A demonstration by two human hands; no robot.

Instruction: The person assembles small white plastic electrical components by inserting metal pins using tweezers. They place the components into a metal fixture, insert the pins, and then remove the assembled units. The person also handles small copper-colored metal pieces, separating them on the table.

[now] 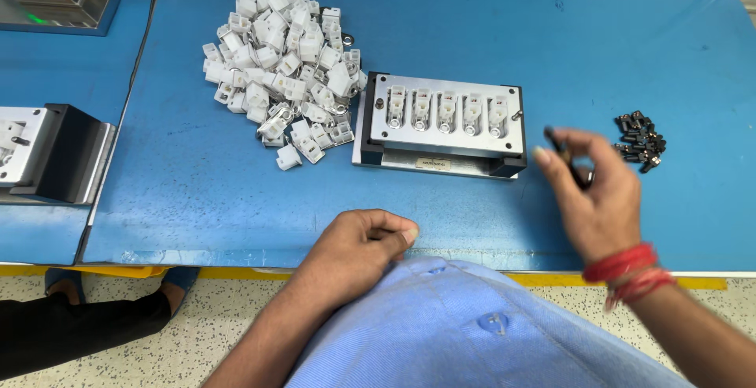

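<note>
The person's right hand (594, 199) is hovering above the blue tabletop (472, 33) toward its right side, fingers curled, with thumb and forefinger pinching a small dark part (557, 142); it is probably one of the dark screws, though motion blur is making that hard to confirm. Just to the right of that hand, near the right edge of the tabletop, a small heap of dark screws (640, 142) is lying loose. A red thread band (628, 268) is circling the right wrist.

The left hand (364, 240) is resting at the near edge of the tabletop, loosely closed with the fingers folded in, and it is gripping nothing that shows; it is touching the person's light blue shirt (465, 325).

Near the middle of the tabletop a metal fixture block (441, 124) is sitting flat, carrying a row of five white plastic pieces in its pockets. Just to its left a big pile of white plastic connectors (283, 65) is spreading toward the far edge. A second fixture (47, 155) is standing at the left edge.
</note>
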